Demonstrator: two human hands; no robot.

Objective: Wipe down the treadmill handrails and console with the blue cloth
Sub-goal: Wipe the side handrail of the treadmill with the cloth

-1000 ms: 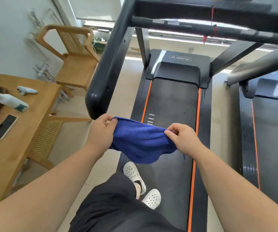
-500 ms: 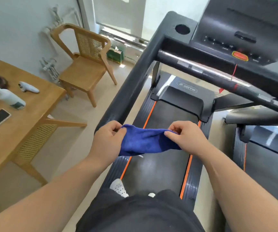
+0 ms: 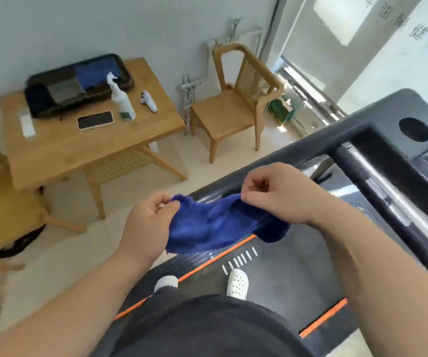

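Observation:
I stand on the treadmill belt [image 3: 279,279] and hold the blue cloth [image 3: 212,225] between both hands, stretched out just above the black left handrail [image 3: 318,148]. My left hand [image 3: 148,222] grips the cloth's left edge. My right hand [image 3: 274,194] pinches its upper right edge, right over the rail. The cloth sags between them and drapes over the rail's near part. The dark console [image 3: 424,140] with a round cup hole sits at the far right, partly cut off.
A wooden table [image 3: 61,150] to the left carries a black tray [image 3: 79,83] of folded cloths, a white spray bottle [image 3: 122,101], a phone [image 3: 95,120] and a remote. A wooden cane chair [image 3: 236,104] stands by the window beyond it.
The view has swung left and the treadmill now runs diagonally. Both hands have carried the cloth to the left handrail, and the cloth now lies against the rail.

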